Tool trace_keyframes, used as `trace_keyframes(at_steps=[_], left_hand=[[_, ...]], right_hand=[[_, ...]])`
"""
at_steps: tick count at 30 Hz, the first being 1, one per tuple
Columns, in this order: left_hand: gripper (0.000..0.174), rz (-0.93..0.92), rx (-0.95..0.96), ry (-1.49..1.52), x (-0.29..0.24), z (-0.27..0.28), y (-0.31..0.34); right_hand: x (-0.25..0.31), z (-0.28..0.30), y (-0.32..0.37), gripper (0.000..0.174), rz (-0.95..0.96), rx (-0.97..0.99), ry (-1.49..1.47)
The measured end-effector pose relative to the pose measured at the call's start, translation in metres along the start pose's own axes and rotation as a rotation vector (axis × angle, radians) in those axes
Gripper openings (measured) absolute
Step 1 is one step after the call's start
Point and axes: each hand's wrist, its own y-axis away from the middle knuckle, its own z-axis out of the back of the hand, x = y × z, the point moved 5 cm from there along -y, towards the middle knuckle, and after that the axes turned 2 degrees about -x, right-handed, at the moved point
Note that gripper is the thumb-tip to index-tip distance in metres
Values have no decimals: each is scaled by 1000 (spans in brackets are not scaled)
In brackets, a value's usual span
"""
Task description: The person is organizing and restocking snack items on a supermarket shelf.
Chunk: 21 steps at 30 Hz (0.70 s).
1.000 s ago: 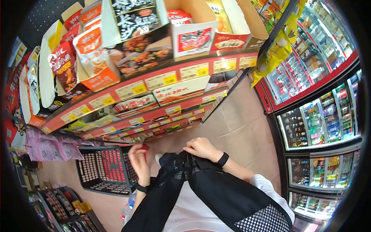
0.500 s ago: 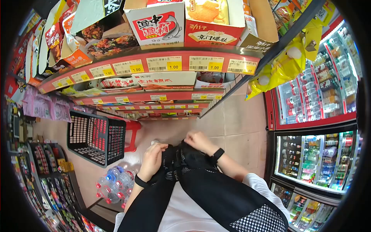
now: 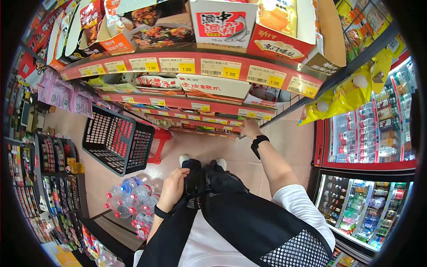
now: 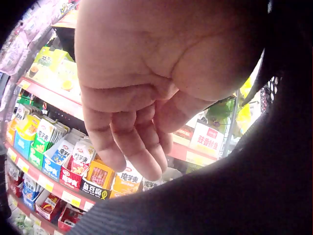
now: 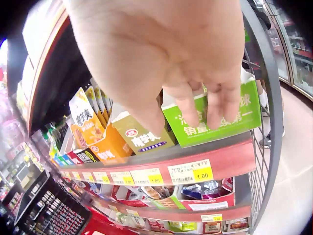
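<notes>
In the head view the right hand reaches down to the right end of a lower snack shelf. Seen from the right wrist, that hand has its fingers hanging over the front of a green box, with the thumb beside a tan box; contact cannot be told for sure. The left hand hangs in front of the body, near the dark clothing, holding nothing visible. Its fingers are loosely bent in the left wrist view, where the hand covers part of the shelves of small snack packets.
A grey basket is beside a red stool at left, with bottles below them. Yellow bags hang at the rack's right end. Drink fridges line the right side.
The right hand has left the front of the body and extended forward to the shelf. The left hand stays near the body. The view has shifted, and both shoes now show.
</notes>
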Motion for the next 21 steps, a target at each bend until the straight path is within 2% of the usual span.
trace_keyframes(at_steps=[3,7,10,13,16,19,21], left_hand=[[19,12,-24,14,7,3,0],[20,-6,-12,-2,11,7,-5],[20,-31,13,-10,12,8,-11],[21,-51,35,-7,14,7,-16],[21,-67,53,-7,19,4,-20],[22,-80,66,-32,18,4,-23],[22,-74,72,-40,17,5,-23]], right_hand=[[12,25,3,32,-87,28,-75],[36,30,46,30,61,-317,-55],[45,11,85,27,-41,-170,-225],[59,15,109,29,-22,-250,-318],[67,24,123,37,-81,-408,-430],[67,32,121,38,-64,-540,-436],[60,37,104,38,-11,-541,-338]])
